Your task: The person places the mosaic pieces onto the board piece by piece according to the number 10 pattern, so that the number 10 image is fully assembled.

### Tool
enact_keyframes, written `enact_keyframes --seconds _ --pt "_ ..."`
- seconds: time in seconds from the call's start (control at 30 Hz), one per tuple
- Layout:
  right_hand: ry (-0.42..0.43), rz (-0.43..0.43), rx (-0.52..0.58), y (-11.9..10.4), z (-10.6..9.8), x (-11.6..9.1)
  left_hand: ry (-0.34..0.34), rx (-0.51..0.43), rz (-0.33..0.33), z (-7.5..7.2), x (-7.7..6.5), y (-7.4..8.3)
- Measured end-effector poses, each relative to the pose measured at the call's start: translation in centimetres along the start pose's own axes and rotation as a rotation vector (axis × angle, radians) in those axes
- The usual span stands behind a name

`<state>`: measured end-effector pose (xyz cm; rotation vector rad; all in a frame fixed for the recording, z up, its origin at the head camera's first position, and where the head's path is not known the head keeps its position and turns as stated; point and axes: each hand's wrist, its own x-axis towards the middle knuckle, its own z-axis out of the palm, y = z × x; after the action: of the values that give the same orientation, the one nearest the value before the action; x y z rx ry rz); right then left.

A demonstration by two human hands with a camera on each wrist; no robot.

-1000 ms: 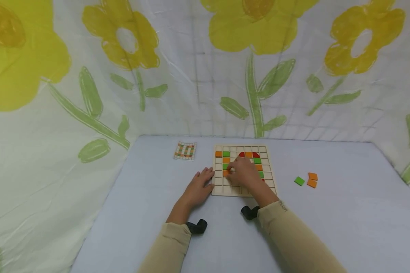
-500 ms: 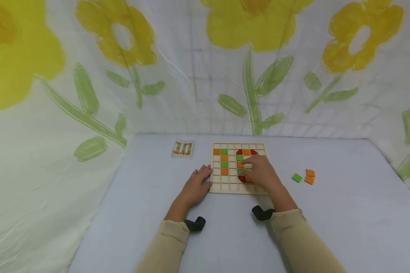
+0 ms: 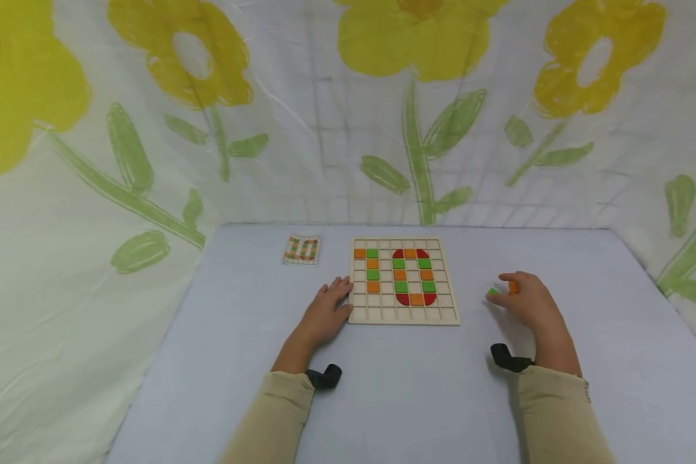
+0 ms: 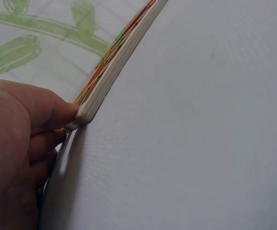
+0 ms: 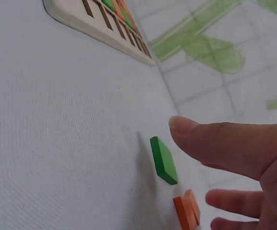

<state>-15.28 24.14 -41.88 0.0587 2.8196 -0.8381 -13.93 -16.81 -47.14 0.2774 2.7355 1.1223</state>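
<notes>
A wooden grid board (image 3: pixel 403 315) lies on the table, with orange, green and red tiles forming a "10". My left hand (image 3: pixel 323 316) rests beside its left edge, fingers extended; in the left wrist view the thumb (image 4: pixel 52 108) touches the board's corner. To the right of the board, my right hand (image 3: pixel 532 303) is over the loose tiles, thumb and fingers spread apart. A green tile (image 5: pixel 164 161) lies just beyond the thumb tip, not gripped. Orange tiles (image 5: pixel 184 213) lie near the fingers, partly hidden by the hand in the head view.
A small pattern card (image 3: pixel 302 250) with a coloured "10" lies left of the board. A white cloth covers the table (image 3: pixel 406 393), and a flower-printed sheet (image 3: pixel 301 129) hangs behind it. Black wrist cameras (image 3: pixel 507 358) jut from both wrists.
My right hand has left the board, moving right to the loose tiles, and the whole "10" now shows. The left hand stays at the board's edge. The head view has shifted slightly.
</notes>
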Motion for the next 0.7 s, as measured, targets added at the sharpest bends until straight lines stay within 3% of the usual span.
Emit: enact_keyframes --seconds 0.2,0.43,0.7 --pt "-0.067 0.028 0.012 1.1 0.0 -0.2 -0.003 -0.002 0.005 -0.1 -0.1 0.1" --pt "-0.003 0.012 -0.085 1.6 0.8 0.0 0.001 -0.005 -0.001 0.0 0.0 0.0" --pt "0.056 0.004 -0.073 1.9 1.5 0.2 -0.004 -0.011 -0.019 0.1 0.1 0.0"
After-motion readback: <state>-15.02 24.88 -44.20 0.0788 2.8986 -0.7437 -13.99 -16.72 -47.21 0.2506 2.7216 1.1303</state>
